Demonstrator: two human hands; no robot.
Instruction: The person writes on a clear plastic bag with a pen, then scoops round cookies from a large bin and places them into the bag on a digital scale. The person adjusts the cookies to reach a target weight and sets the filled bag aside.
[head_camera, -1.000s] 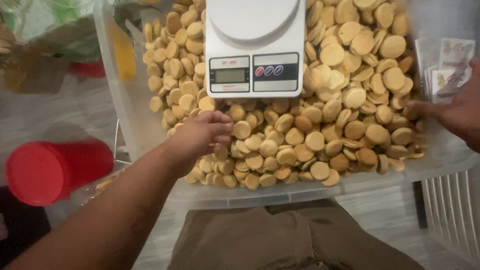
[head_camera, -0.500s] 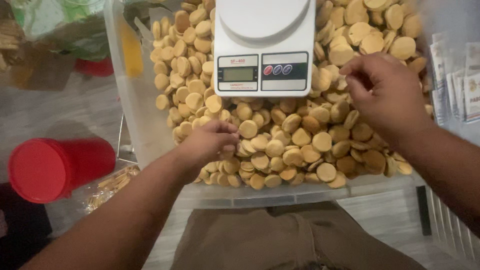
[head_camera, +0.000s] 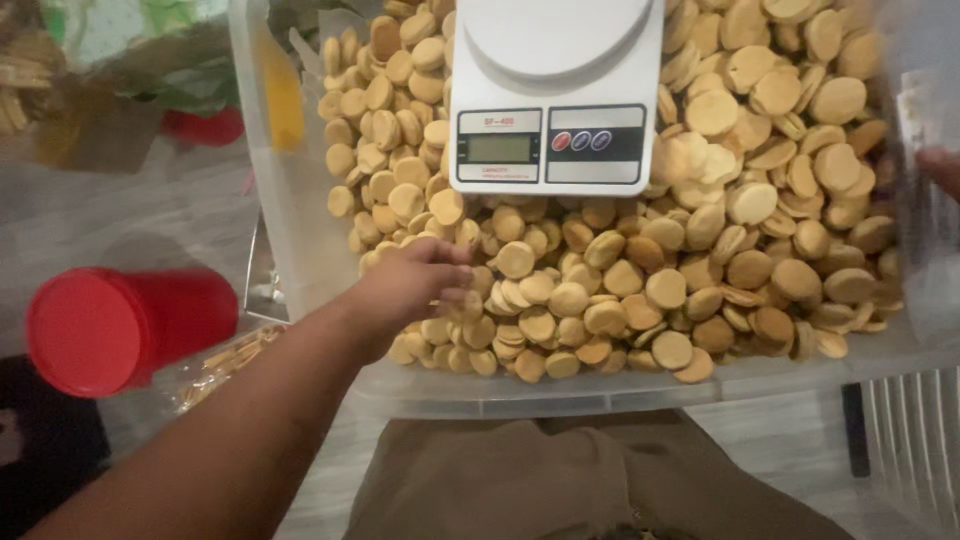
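Note:
A clear plastic bin (head_camera: 300, 230) holds a deep heap of round tan cookies (head_camera: 700, 260). A white kitchen scale (head_camera: 555, 95) with a round platform and a small display sits on the heap at the back. My left hand (head_camera: 410, 285) reaches in from the lower left and lies on the cookies at the near left of the bin, its fingers curled around a few of them. Only a sliver of my right hand (head_camera: 942, 165) shows at the right edge, behind a clear plastic bag (head_camera: 925, 250); its grip is hidden.
A red plastic cup (head_camera: 120, 325) lies on its side to the left of the bin, beside a clear packet of small snacks (head_camera: 225, 360). Crumpled bags and wrappers (head_camera: 120, 80) fill the far left. A white slatted crate (head_camera: 915, 450) sits at the lower right.
My right hand has pulled back from the middle of the cookie heap to the right edge of view. My left hand has stayed on the cookies at the near left, closing its fingers slightly.

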